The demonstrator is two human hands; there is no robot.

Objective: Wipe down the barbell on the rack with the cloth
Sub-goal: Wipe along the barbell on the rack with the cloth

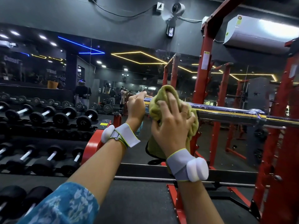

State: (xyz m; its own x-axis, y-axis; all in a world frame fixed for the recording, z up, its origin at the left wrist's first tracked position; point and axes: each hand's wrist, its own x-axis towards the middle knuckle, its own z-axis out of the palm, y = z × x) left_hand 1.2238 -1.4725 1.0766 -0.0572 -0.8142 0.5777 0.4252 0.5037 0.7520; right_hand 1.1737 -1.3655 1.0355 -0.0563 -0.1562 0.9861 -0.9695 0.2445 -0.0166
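Note:
A chrome barbell [229, 111] lies level across the red rack [202, 81], running from the centre to the right edge. My right hand [173, 125] grips a bunched olive-green cloth [156, 107] and holds it wrapped over the bar's left sleeve. More cloth hangs below my wrist. My left hand [136, 105] curls around the bar's left end, just left of the cloth. The stretch of bar under the cloth and both hands is hidden.
Rows of black dumbbells [64, 117] fill tiered racks on the left. Red rack uprights [278, 143] and base rails [176, 202] stand right and below. A mirror wall [129, 75] lies straight ahead, with an air conditioner [258, 33] high right. Black rubber floor lies underfoot.

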